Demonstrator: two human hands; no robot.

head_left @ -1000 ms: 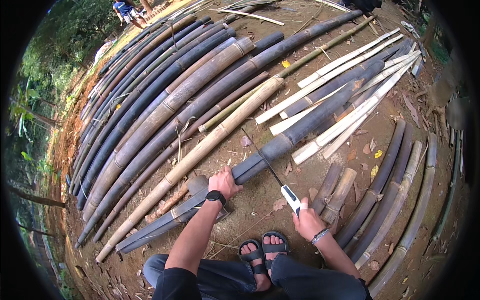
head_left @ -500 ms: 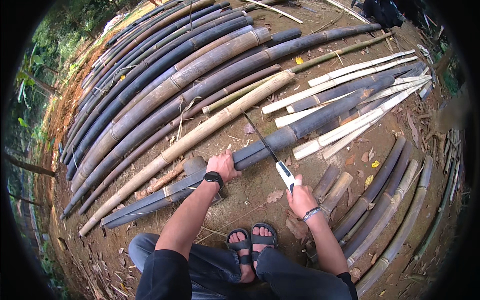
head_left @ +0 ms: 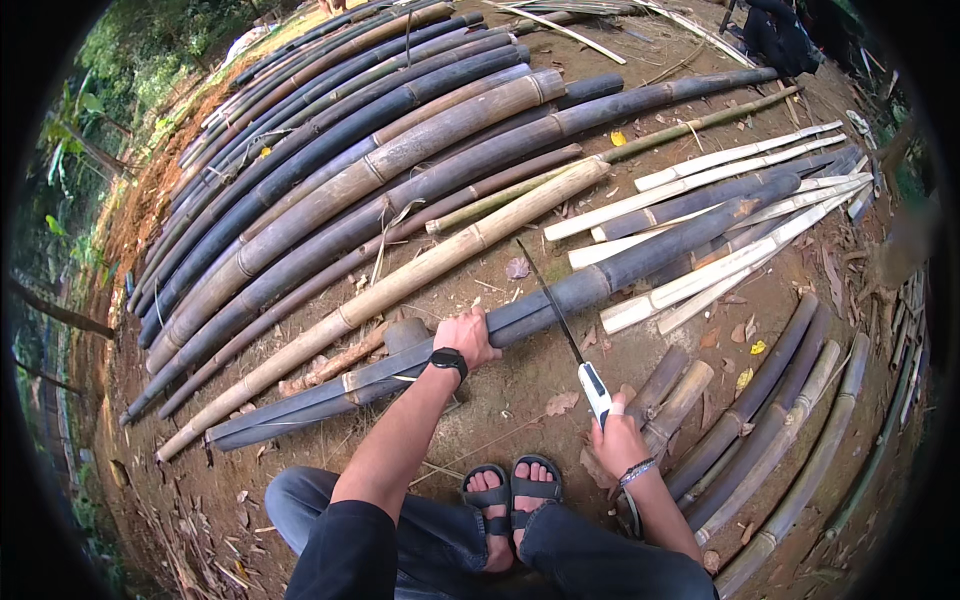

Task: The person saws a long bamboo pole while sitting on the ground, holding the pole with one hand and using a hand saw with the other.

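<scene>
bare dirt ground (head_left: pixel 500 400) outdoors, bamboo poles (head_left: pixel 330 190) laid in rows — greenery at far left. left hand (head_left: pixel 466 338) curls over the dark pole (head_left: pixel 560 300) lying across the dirt; right hand (head_left: pixel 618 440) wraps a long knife (head_left: pixel 570 340) — blade over that pole.

Blade (head_left: pixel 548 300) tip swung onto dark pole (head_left: pixel 600 285).

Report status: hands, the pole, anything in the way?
Left hand clamped on dark bamboo pole. Right hand grips white-handled knife, blade laid across the pole. Loose split strips lie against the pole's far end.
</scene>
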